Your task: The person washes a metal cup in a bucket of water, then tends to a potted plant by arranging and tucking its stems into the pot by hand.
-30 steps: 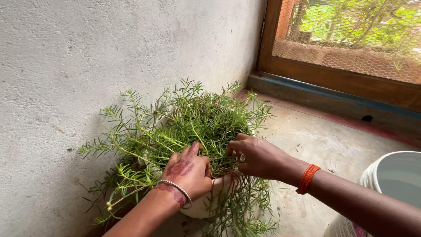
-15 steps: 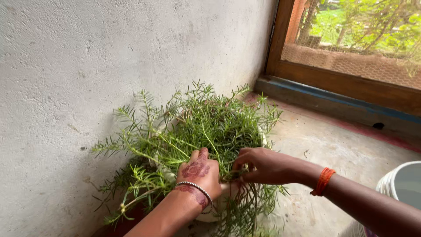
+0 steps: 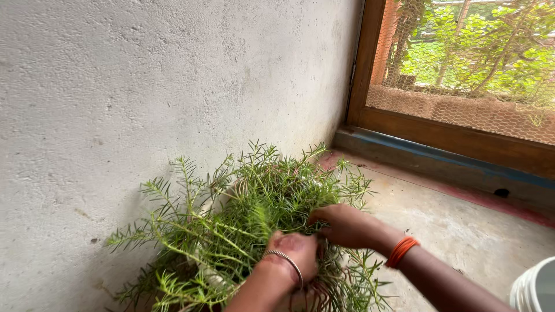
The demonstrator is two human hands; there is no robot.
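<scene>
Needle-leaved plant (image 3: 254, 214) sprawls every way, stems mostly toward 11 o'clock. Left hand (image 3: 292, 251) and right hand (image 3: 344, 225) pinch its thin stems.

No packages, labels, signs or screens in view. Nearest container: white bucket (image 3: 535, 289) at lower right corner, well right of right hand (image 3: 347, 226), plain ribbed rim, no label visible on part shown.

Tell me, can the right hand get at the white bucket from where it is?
Probably yes: the right hand is in the plant, and only bare floor lies between it and the bucket.
</scene>
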